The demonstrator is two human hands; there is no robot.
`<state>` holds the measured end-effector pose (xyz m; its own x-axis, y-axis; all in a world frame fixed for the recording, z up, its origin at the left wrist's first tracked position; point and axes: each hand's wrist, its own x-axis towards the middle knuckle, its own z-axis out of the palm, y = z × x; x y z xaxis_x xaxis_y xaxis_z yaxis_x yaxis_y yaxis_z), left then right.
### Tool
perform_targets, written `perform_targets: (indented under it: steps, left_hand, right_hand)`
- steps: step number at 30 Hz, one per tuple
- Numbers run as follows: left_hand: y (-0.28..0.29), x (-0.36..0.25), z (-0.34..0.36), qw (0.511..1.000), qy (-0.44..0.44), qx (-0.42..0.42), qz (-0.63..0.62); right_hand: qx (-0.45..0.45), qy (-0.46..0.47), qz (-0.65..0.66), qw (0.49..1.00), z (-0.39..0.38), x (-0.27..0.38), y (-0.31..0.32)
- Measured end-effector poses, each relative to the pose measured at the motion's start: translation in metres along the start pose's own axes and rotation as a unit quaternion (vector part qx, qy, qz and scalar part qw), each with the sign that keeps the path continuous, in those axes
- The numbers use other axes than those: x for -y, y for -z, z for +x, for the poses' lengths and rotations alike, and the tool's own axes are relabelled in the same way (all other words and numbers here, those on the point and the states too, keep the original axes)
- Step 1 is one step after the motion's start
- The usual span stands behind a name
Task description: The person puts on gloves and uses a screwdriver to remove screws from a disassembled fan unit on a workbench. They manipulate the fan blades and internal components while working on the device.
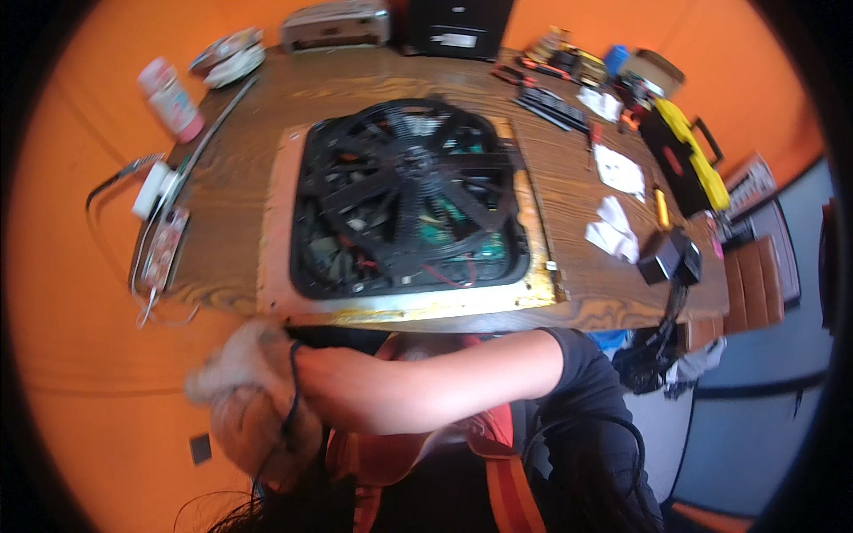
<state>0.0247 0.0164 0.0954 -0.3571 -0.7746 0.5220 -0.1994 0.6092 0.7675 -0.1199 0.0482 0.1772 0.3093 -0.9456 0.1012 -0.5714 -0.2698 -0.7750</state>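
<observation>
Right hand [324, 377] closed around a thin black cord [292, 391] beside a crumpled whitish cloth [235, 364] — just below the black fan [409, 200].

The right hand [324, 377] reaches across the body, below the near edge of the wooden table [231, 204]. Just beside it, toward the left, a pale cloth [235, 369] fills the room there, and it may be wrapped over the left hand; the view is too blurry to tell. A thin black cord [293, 391] hangs right at the fingers. Just above the hand, the big black fan [409, 200] covers the middle of the table. Far to the right of the hand, tools and white rags [613, 231] crowd the top.
</observation>
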Motion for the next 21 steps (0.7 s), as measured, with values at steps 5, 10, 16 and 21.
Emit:
perform_targets:
  steps: [5, 10, 16, 21]
  left_hand:
    - [0.012, 0.006, 0.0, 1.0, -0.012, 0.002, 0.022]
    - [0.008, 0.017, 0.004, 0.999, -0.029, 0.024, 0.015]
    - [-0.023, 0.006, 0.001, 0.997, -0.048, 0.057, -0.012]
    - [-0.036, -0.001, 0.0, 0.995, -0.059, 0.075, -0.028]
  right_hand:
    - [-0.006, -0.089, 0.363, 0.927, 0.031, -0.005, 0.011]
    - [-0.283, 0.179, -0.31, 0.889, 0.037, -0.027, -0.011]
    - [-0.183, 0.023, 0.326, 0.927, 0.037, -0.023, -0.008]
    - [-0.145, 0.123, 0.187, 0.964, 0.036, -0.02, 0.001]
